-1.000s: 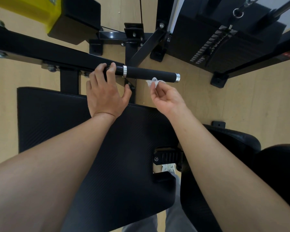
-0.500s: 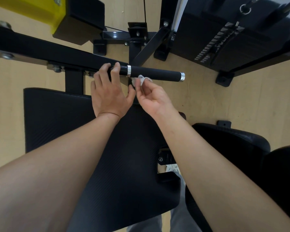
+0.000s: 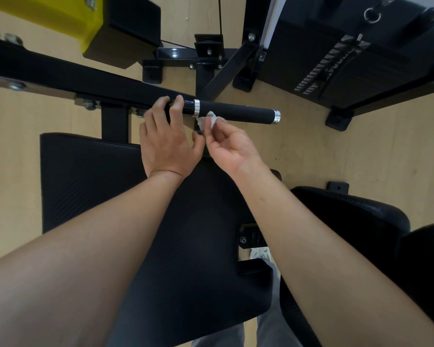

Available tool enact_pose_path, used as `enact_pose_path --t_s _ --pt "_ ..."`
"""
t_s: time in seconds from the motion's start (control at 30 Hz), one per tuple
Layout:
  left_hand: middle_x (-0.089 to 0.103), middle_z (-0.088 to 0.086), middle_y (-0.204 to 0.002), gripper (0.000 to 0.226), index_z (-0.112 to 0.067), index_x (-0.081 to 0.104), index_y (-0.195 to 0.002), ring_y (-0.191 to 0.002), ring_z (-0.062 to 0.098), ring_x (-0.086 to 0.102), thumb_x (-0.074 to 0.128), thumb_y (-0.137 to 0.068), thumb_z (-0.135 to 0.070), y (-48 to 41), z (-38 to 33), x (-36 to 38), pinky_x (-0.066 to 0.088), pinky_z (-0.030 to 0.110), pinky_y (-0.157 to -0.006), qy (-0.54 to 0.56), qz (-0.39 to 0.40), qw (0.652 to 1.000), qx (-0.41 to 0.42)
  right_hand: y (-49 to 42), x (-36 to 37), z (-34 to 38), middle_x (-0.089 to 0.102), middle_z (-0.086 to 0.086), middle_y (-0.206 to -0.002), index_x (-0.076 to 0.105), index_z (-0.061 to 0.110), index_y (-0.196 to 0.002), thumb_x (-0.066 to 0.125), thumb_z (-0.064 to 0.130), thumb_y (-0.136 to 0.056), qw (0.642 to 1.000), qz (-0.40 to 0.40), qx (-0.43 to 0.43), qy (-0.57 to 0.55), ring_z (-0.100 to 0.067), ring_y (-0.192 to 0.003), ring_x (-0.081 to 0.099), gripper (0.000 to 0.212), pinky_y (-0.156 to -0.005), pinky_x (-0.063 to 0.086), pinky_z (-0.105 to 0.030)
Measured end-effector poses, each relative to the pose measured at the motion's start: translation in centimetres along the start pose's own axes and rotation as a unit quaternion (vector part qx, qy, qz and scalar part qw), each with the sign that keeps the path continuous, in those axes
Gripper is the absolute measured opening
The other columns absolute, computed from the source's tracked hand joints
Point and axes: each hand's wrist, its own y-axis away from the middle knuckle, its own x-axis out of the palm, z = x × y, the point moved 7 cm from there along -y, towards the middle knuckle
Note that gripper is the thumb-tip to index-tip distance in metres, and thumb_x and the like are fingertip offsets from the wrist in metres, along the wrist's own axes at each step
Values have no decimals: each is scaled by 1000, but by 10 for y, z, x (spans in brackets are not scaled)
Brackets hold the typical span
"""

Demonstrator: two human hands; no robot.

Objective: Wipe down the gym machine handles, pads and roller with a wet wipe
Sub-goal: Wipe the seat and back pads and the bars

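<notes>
A black foam handle point(image 3: 238, 111) with silver end rings sticks out to the right from a black machine arm point(image 3: 68, 76). My left hand point(image 3: 168, 139) grips the arm just left of the inner silver ring. My right hand point(image 3: 226, 144) pinches a small crumpled white wet wipe point(image 3: 211, 120) and presses it to the underside of the handle near that inner ring. A large black textured pad point(image 3: 110, 196) lies below both forearms.
A yellow and black block point(image 3: 85, 23) hangs at the upper left. The black weight stack point(image 3: 336, 53) stands at the upper right, with frame feet on the wooden floor point(image 3: 348, 159). Another black pad point(image 3: 361, 221) sits at the right.
My right hand slid the wipe from the handle's outer end leftward to the inner ring, then slightly back right. My left hand has kept its grip on the arm.
</notes>
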Motion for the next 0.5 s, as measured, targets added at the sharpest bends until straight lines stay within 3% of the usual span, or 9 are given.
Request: enact_pose_path --t_s 0.2,0.37,0.5 --pt "44 17 -146 70 -14 36 -148 -126 35 49 52 -88 -47 0 0 1 45 44 -100 0 2 1000 -1 -1 -3 15 62 -32 -108 58 -4 -111 52 -8 -99 1000 -9 -6 9 -34 -96 66 13 -107 51 -35" --pt "44 17 -146 69 -13 36 -148 -126 36 49 52 -89 -46 0 0 0 44 44 -101 3 2 1000 -1 -1 -26 46 64 -32 -114 57 -4 -132 61 -4 -96 997 -36 -42 -45 -33 -98 70 36 -82 62 -33" --pt "44 17 -145 69 -13 36 -147 -125 36 49 52 -89 -47 0 0 0 44 45 -101 5 0 1000 -1 2 -41 76 63 -31 -118 54 -3 -134 66 -5 -92 993 -71 -86 -48 -32 -97 72 43 -71 64 -32"
